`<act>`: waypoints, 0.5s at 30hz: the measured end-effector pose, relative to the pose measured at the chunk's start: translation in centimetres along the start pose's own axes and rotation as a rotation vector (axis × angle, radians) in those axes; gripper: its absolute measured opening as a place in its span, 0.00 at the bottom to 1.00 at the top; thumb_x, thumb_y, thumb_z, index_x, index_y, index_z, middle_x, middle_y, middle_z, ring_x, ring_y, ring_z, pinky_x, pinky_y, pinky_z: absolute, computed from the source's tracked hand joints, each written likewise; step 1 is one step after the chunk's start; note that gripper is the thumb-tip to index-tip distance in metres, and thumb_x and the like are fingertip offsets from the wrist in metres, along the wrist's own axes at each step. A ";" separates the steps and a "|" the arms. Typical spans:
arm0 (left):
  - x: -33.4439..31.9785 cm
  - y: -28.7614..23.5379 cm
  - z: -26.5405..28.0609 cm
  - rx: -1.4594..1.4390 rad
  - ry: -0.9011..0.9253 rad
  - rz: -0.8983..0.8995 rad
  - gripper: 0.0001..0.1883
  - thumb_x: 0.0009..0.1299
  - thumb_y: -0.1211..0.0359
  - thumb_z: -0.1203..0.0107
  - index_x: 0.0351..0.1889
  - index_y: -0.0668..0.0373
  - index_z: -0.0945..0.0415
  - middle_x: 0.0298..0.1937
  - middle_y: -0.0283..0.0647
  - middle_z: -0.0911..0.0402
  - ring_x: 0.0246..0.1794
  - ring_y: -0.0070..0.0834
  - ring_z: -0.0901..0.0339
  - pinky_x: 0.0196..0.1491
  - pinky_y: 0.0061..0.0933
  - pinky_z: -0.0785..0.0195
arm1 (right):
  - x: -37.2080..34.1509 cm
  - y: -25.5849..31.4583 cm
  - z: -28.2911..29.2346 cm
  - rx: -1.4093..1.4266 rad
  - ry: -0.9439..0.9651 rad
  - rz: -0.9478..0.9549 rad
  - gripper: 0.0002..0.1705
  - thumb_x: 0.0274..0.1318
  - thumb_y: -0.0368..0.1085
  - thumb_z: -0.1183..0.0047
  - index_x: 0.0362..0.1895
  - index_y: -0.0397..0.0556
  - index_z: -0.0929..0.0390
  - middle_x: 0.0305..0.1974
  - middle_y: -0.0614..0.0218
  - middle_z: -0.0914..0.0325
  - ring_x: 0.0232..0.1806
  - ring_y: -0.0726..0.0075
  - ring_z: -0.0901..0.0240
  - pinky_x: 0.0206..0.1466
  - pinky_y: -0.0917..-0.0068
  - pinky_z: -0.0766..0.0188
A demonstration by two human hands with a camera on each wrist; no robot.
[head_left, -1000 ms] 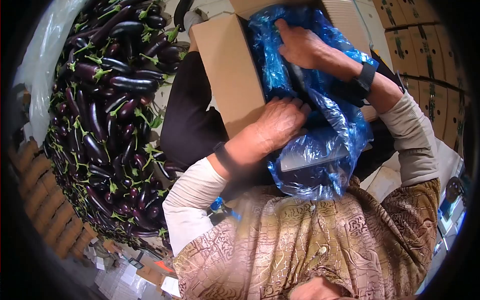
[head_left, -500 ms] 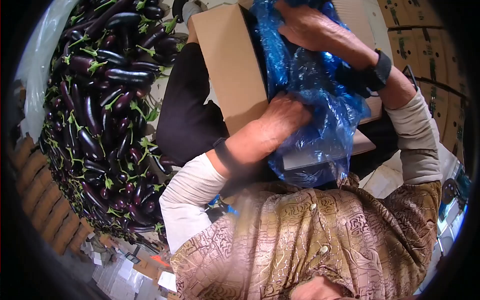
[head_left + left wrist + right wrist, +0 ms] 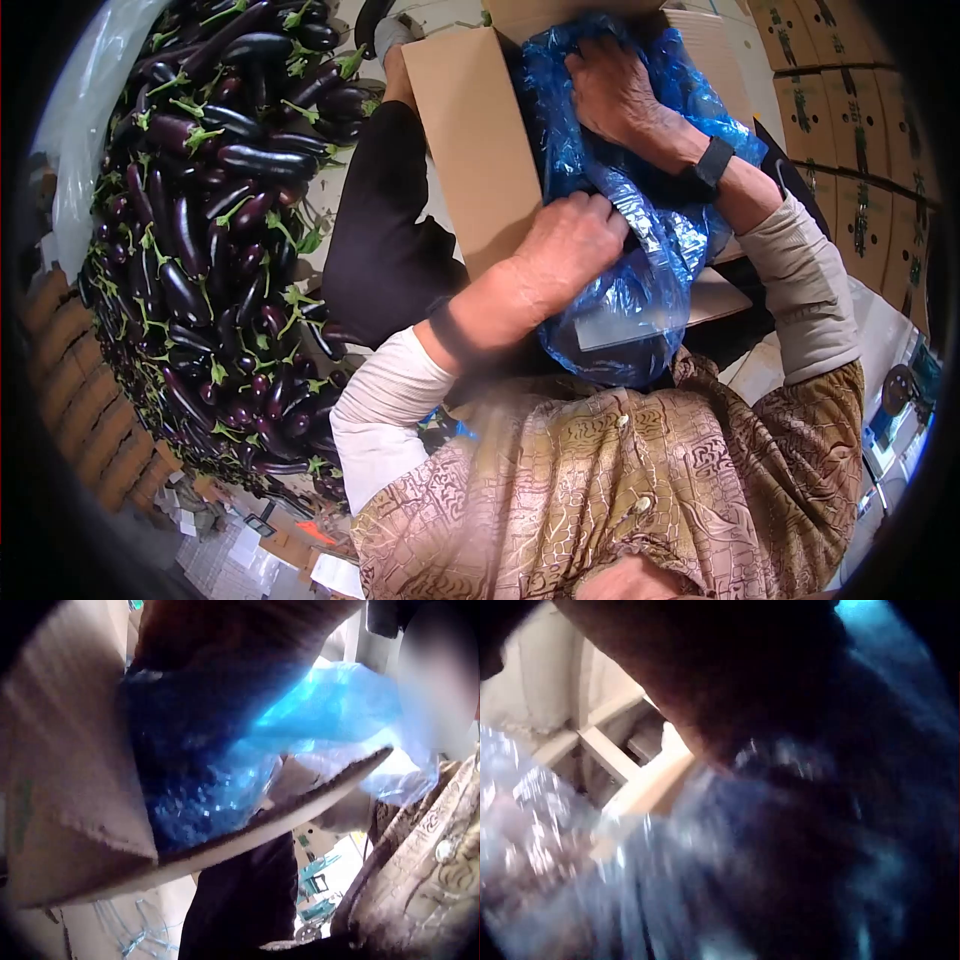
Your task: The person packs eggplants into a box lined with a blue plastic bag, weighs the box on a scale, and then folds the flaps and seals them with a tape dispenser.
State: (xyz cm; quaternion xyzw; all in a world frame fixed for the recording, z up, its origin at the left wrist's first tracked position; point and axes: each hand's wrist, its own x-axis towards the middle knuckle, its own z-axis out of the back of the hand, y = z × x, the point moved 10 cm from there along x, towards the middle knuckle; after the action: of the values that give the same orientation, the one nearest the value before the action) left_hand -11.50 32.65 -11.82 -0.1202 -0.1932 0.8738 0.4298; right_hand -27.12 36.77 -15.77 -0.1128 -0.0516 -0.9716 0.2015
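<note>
A blue plastic bag [image 3: 640, 290] lines an open cardboard box [image 3: 475, 140] and spills over its near edge in the head view. My left hand [image 3: 570, 245] has its fingers curled into the film near the box's middle. Farther up, my right hand [image 3: 615, 100] lies on the film inside the box, its fingers spread and bent a little, some tips hidden. In the left wrist view the bag [image 3: 210, 780] hangs inside the box wall [image 3: 75, 780], under the dark left hand [image 3: 232, 630]. Blurred film [image 3: 667, 877] lies below the shadowed right hand [image 3: 727, 675].
A large heap of eggplants [image 3: 220, 260] lies at the left, beside a clear plastic sheet [image 3: 95, 130]. Printed cartons [image 3: 850, 120] are stacked at the upper right, and more brown cartons [image 3: 90, 400] stand at the lower left. The box sits between the person's legs [image 3: 380, 230].
My right hand has moved down and toward the person from the box's far end since half a second ago. My left hand stays at the film, which now bunches differently beside it.
</note>
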 end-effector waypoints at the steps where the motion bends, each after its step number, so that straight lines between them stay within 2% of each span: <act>1: -0.3 0.6 0.8 0.009 0.000 0.011 0.05 0.61 0.73 0.45 0.34 0.58 0.20 0.34 0.45 0.21 0.40 0.41 0.19 0.42 0.39 0.23 | -0.1 -0.3 -1.3 0.033 0.125 0.004 0.19 0.54 0.38 0.45 0.49 0.44 0.19 0.45 0.48 0.19 0.48 0.41 0.22 0.56 0.53 0.27; 2: -0.3 1.0 1.8 0.010 0.000 0.008 0.05 0.61 0.73 0.45 0.34 0.58 0.20 0.34 0.45 0.21 0.40 0.41 0.19 0.42 0.39 0.23 | -0.1 -0.6 -2.0 0.065 0.249 0.008 0.19 0.56 0.39 0.45 0.49 0.44 0.19 0.47 0.49 0.19 0.50 0.42 0.22 0.57 0.55 0.27; 4: -0.8 3.1 4.8 -0.125 -0.129 0.121 0.11 0.54 0.78 0.42 0.36 0.59 0.21 0.33 0.48 0.21 0.34 0.44 0.21 0.39 0.39 0.25 | 0.2 -1.3 -1.0 0.194 0.460 0.049 0.19 0.61 0.42 0.46 0.51 0.45 0.19 0.51 0.51 0.20 0.52 0.45 0.23 0.58 0.59 0.27; 5: -1.3 3.9 6.3 -0.217 -0.199 0.154 0.12 0.55 0.82 0.44 0.38 0.62 0.23 0.32 0.49 0.22 0.34 0.49 0.22 0.38 0.42 0.27 | 0.7 -0.8 2.9 0.248 0.548 0.100 0.18 0.67 0.42 0.49 0.54 0.45 0.20 0.54 0.52 0.20 0.54 0.47 0.22 0.57 0.61 0.25; 6: -2.1 4.7 8.1 -0.307 -0.339 0.157 0.09 0.61 0.81 0.43 0.38 0.62 0.22 0.32 0.47 0.21 0.31 0.40 0.21 0.36 0.36 0.28 | 0.0 -0.5 5.3 -0.004 0.277 0.486 0.16 0.69 0.38 0.51 0.55 0.46 0.20 0.53 0.55 0.19 0.51 0.52 0.20 0.52 0.64 0.22; 7: -3.0 5.7 9.4 -0.397 -0.424 0.206 0.08 0.63 0.80 0.43 0.40 0.62 0.21 0.32 0.43 0.20 0.30 0.33 0.22 0.36 0.32 0.29 | 0.5 -2.6 9.2 0.319 0.243 0.276 0.15 0.69 0.36 0.51 0.56 0.49 0.20 0.54 0.57 0.19 0.51 0.59 0.20 0.50 0.65 0.21; 8: -4.0 6.6 10.7 -0.487 -0.509 0.253 0.07 0.66 0.79 0.43 0.41 0.61 0.20 0.32 0.39 0.19 0.29 0.25 0.23 0.35 0.27 0.30 | -0.4 -6.6 10.6 0.639 0.269 -0.003 0.19 0.65 0.40 0.45 0.59 0.52 0.21 0.56 0.60 0.20 0.52 0.61 0.21 0.50 0.66 0.20; 10: -6.6 9.1 12.1 -0.646 -0.593 0.509 0.07 0.69 0.77 0.43 0.43 0.61 0.19 0.34 0.31 0.19 0.32 0.14 0.27 0.37 0.19 0.32 | -2.1 -7.5 14.7 0.316 0.266 0.003 0.34 0.53 0.39 0.33 0.65 0.54 0.27 0.59 0.61 0.23 0.55 0.58 0.22 0.56 0.63 0.22; 11: -7.9 9.7 12.4 -0.808 -0.669 0.617 0.07 0.70 0.78 0.45 0.43 0.62 0.19 0.34 0.27 0.20 0.34 0.13 0.27 0.41 0.17 0.32 | -3.7 -7.4 15.4 0.316 0.259 -0.003 0.34 0.53 0.39 0.33 0.65 0.54 0.27 0.59 0.61 0.23 0.55 0.58 0.22 0.56 0.63 0.22; 12: -8.7 10.1 12.4 -0.879 -0.654 0.612 0.14 0.67 0.75 0.40 0.51 0.63 0.22 0.43 0.32 0.20 0.41 0.18 0.26 0.47 0.20 0.31 | -5.7 -7.1 15.4 0.271 0.283 0.024 0.39 0.47 0.39 0.30 0.65 0.52 0.29 0.56 0.62 0.23 0.54 0.57 0.23 0.55 0.65 0.23; 13: -8.7 9.4 12.2 -0.845 -0.550 0.532 0.21 0.63 0.73 0.36 0.56 0.61 0.25 0.48 0.34 0.21 0.45 0.22 0.25 0.47 0.23 0.30 | -7.4 -7.1 14.9 0.227 0.307 0.049 0.43 0.42 0.39 0.27 0.65 0.50 0.31 0.53 0.63 0.23 0.53 0.55 0.23 0.55 0.67 0.24; 14: -8.7 8.3 12.1 -0.809 -0.444 0.452 0.29 0.59 0.71 0.31 0.60 0.58 0.27 0.52 0.36 0.23 0.48 0.26 0.24 0.47 0.25 0.30 | -8.8 -6.6 14.6 0.212 0.284 0.150 0.55 0.31 0.41 0.21 0.68 0.54 0.35 0.54 0.61 0.24 0.53 0.54 0.24 0.56 0.63 0.24; 15: -8.6 6.5 10.9 -0.782 -0.174 0.451 0.46 0.50 0.66 0.25 0.69 0.58 0.35 0.63 0.38 0.28 0.59 0.31 0.29 0.54 0.30 0.30 | -10.6 -7.0 13.1 0.226 0.368 0.080 0.46 0.36 0.40 0.24 0.63 0.52 0.31 0.51 0.58 0.23 0.51 0.52 0.23 0.53 0.61 0.23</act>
State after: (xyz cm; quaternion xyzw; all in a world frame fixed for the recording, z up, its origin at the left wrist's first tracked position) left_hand -15.05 19.63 -4.59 -0.2387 -0.5130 0.8136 0.1336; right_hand -17.88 49.06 -5.94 0.0879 -0.1181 -0.9551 0.2572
